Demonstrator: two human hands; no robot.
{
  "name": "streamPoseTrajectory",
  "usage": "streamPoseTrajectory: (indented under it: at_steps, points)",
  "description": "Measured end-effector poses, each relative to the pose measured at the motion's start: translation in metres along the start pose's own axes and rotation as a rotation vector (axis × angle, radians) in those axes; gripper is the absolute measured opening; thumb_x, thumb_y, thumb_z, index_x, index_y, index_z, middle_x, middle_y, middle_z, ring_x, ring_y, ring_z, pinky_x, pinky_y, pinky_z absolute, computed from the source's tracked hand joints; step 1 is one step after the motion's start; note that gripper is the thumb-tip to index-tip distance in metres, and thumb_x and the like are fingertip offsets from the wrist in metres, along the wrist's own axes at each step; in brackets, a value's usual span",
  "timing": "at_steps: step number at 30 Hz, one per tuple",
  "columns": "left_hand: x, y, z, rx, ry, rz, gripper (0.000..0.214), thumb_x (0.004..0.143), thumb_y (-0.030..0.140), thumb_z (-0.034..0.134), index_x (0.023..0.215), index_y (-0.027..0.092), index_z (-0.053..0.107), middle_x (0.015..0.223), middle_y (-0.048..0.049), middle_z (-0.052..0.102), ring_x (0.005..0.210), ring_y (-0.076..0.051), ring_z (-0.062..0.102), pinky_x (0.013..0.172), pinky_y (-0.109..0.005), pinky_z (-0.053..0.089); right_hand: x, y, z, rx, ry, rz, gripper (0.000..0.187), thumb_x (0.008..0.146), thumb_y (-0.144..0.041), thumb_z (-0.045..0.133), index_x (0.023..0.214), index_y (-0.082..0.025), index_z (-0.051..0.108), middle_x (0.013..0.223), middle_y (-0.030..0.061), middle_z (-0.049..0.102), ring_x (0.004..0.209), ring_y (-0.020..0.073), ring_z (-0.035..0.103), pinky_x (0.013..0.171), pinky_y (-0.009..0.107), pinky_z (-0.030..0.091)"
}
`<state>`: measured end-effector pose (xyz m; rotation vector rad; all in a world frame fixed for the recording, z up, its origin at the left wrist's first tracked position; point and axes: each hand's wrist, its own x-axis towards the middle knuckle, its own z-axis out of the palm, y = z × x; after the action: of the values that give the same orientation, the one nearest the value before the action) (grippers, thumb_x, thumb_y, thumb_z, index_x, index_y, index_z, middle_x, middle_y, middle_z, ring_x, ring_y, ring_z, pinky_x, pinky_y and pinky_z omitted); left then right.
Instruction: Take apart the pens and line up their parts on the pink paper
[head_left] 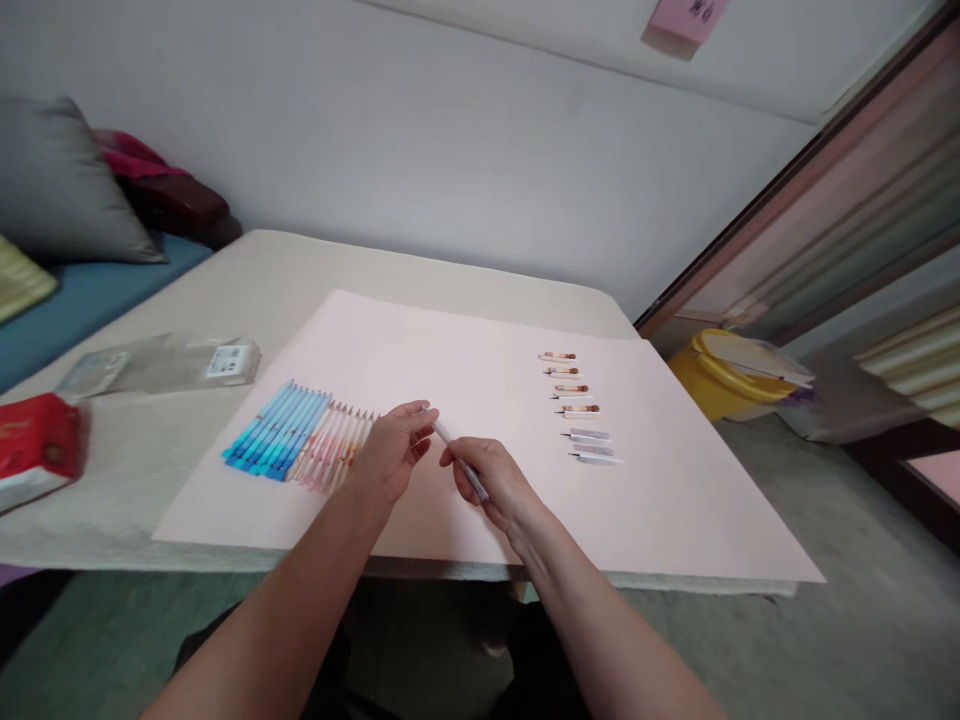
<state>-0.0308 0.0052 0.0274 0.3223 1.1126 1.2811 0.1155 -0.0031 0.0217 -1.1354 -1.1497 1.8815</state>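
Observation:
A slim pale pen [441, 430] slants between my two hands above the pink sheet. My left hand [396, 447] pinches its upper tip with thumb and fingers. Around its lower, greyish end, the fingers of my right hand [491, 478] are closed. Left of my hands lies a row of blue pens [276, 430], followed by whitish-pink pens [330, 440], partly hidden behind my left hand and wrist. To the right, brown-and-cream pen parts [574, 390] and grey pen barrels [590, 435] lie in a column, with thin refills [585, 458] beside them.
The pink sheet [465, 350] covers part of a cloth-topped table [300, 255]. At left are a clear plastic bag [161, 365] and a red-and-white package [37, 445]. A yellow bucket [701, 380] stands beyond the right edge. A wall [450, 150] rises behind the table.

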Motion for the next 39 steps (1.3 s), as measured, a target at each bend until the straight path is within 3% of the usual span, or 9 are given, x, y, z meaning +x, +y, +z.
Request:
streamPoseTrajectory:
  at_steps: [4, 9, 14, 19, 24, 29, 34, 39]
  points:
    - [-0.0013, 0.0008, 0.0005, -0.081, -0.092, -0.012, 0.035, 0.06, 0.005, 0.071, 0.093, 0.013, 0.061, 0.092, -0.0089, 0.064, 0.08, -0.014, 0.06, 0.067, -0.024, 0.047, -0.0006, -0.0004, -0.0001, 0.005, 0.007, -0.002, 0.025, 0.078, -0.035, 0.051, 0.068, -0.014, 0.061, 0.035, -0.0038, 0.045, 0.029, 0.0065, 0.032, 0.033, 0.021, 0.018]
    - [-0.0012, 0.0006, 0.0008, 0.004, -0.018, 0.0, 0.032, 0.062, 0.015, 0.074, 0.092, 0.014, 0.062, 0.087, -0.0051, 0.063, 0.065, -0.007, 0.054, 0.054, -0.018, 0.041, -0.0023, -0.0024, 0.002, -0.008, 0.004, 0.014, 0.024, 0.078, -0.034, 0.052, 0.068, -0.014, 0.06, 0.035, -0.0042, 0.045, 0.03, 0.0066, 0.032, 0.034, 0.021, 0.019]
    - [-0.0013, 0.0012, 0.0001, -0.083, -0.096, -0.026, 0.031, 0.062, 0.007, 0.071, 0.091, 0.014, 0.06, 0.091, -0.0084, 0.065, 0.077, -0.013, 0.06, 0.066, -0.023, 0.048, -0.0015, -0.0022, 0.0006, -0.002, 0.021, 0.013, 0.025, 0.078, -0.035, 0.05, 0.068, -0.015, 0.06, 0.035, -0.0041, 0.045, 0.029, 0.0065, 0.03, 0.034, 0.021, 0.018]
    - [0.0005, 0.0, -0.0011, -0.012, -0.023, -0.01, 0.034, 0.06, 0.011, 0.075, 0.091, 0.014, 0.062, 0.086, -0.0044, 0.063, 0.064, -0.007, 0.056, 0.054, -0.018, 0.042, -0.0011, -0.0014, -0.0004, -0.001, 0.01, 0.002, 0.025, 0.077, -0.036, 0.051, 0.068, -0.014, 0.06, 0.034, -0.0041, 0.044, 0.029, 0.0068, 0.031, 0.034, 0.022, 0.019]
    - [0.0012, -0.0008, -0.0013, -0.069, -0.093, -0.015, 0.033, 0.059, 0.006, 0.073, 0.089, 0.013, 0.061, 0.09, -0.0072, 0.064, 0.075, -0.011, 0.06, 0.065, -0.021, 0.047, -0.0011, -0.0009, -0.0008, 0.014, 0.018, 0.003, 0.025, 0.078, -0.035, 0.051, 0.067, -0.014, 0.06, 0.034, -0.0039, 0.045, 0.029, 0.0067, 0.031, 0.034, 0.021, 0.018]
    - [0.0007, 0.0, -0.0008, -0.035, -0.038, -0.015, 0.034, 0.06, 0.008, 0.074, 0.09, 0.014, 0.061, 0.085, -0.0041, 0.063, 0.063, -0.006, 0.055, 0.053, -0.016, 0.043, -0.0009, 0.0002, -0.0008, 0.008, 0.013, -0.003, 0.024, 0.077, -0.035, 0.052, 0.068, -0.014, 0.061, 0.035, -0.0041, 0.045, 0.03, 0.0068, 0.031, 0.035, 0.021, 0.019]
    - [-0.0003, 0.0003, 0.0002, -0.068, -0.09, -0.019, 0.031, 0.06, 0.003, 0.07, 0.087, 0.013, 0.061, 0.088, -0.0072, 0.065, 0.074, -0.011, 0.06, 0.063, -0.019, 0.048, -0.001, 0.0, -0.001, 0.002, 0.016, -0.001, 0.025, 0.077, -0.035, 0.051, 0.068, -0.014, 0.061, 0.035, -0.0037, 0.046, 0.029, 0.007, 0.031, 0.035, 0.022, 0.019]
    - [0.0001, -0.0004, 0.0, -0.014, -0.034, -0.013, 0.032, 0.062, 0.013, 0.073, 0.092, 0.015, 0.062, 0.084, -0.0038, 0.063, 0.062, -0.007, 0.055, 0.052, -0.017, 0.043, -0.0015, 0.0003, -0.0005, 0.005, 0.005, -0.006, 0.025, 0.078, -0.035, 0.052, 0.068, -0.014, 0.061, 0.035, -0.0038, 0.046, 0.03, 0.0066, 0.031, 0.035, 0.022, 0.018]
